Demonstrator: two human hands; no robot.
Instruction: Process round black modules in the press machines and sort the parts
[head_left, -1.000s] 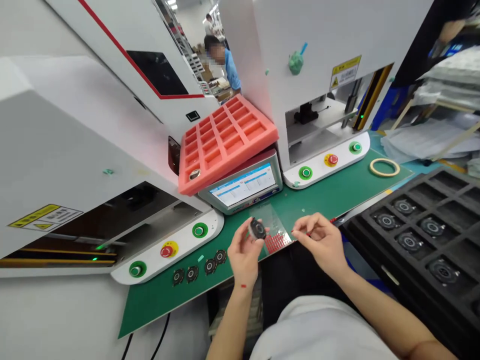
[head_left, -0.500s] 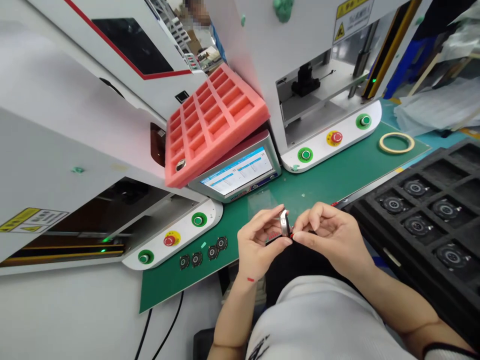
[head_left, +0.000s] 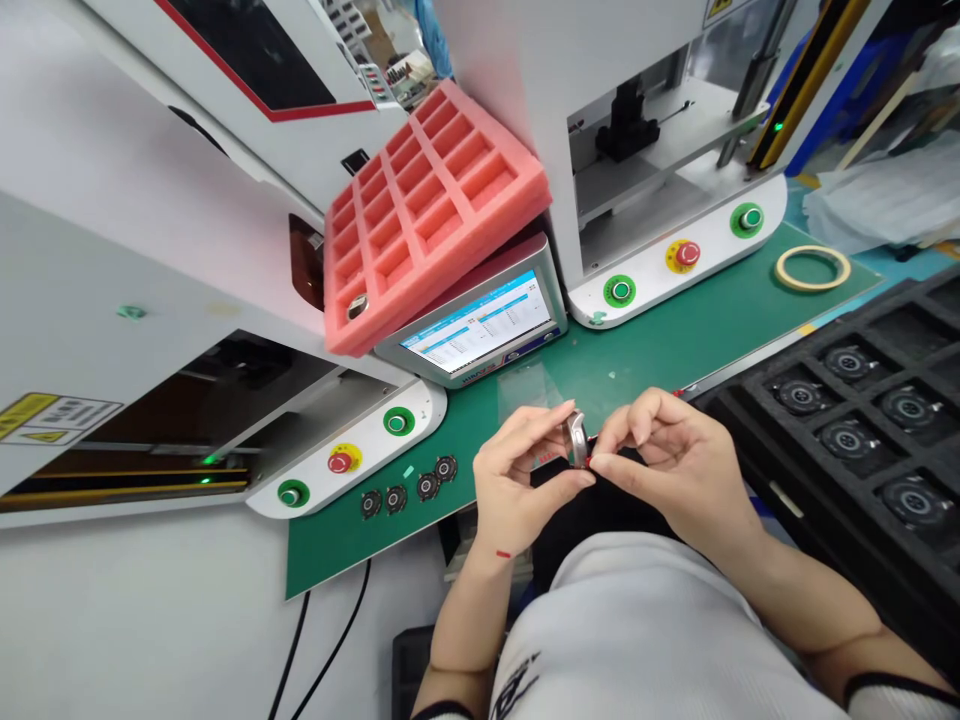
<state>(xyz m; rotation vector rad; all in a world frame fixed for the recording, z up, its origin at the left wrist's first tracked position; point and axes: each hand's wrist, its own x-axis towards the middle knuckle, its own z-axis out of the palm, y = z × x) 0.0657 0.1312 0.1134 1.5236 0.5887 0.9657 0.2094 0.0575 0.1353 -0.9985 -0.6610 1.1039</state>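
My left hand (head_left: 517, 478) grips a round watch case (head_left: 577, 438) by its rim, tilted on edge with its silver side toward me. Against its right side my right hand (head_left: 664, 455) pinches a small red piece (head_left: 589, 462), which looks like a sticker; the fingertips mostly cover it. Behind my left fingers lies a clear sheet (head_left: 525, 385) with red pieces on it, partly hidden. Several dark round watch parts (head_left: 427, 486) sit in a row on the green mat to the left. A red strip (head_left: 503, 554) sticks to my left wrist.
A black foam tray (head_left: 787, 500) with several watch parts stands at right. A pink foam tray (head_left: 442, 230) leans on a monitor (head_left: 480, 325) at the back. Machines with button panels (head_left: 720, 245) flank it. A tape roll (head_left: 812, 268) lies on the green mat (head_left: 675, 340).
My left hand has turned the watch case on edge and moved right. My right hand has brought the red piece up to it. The view has tilted downward.
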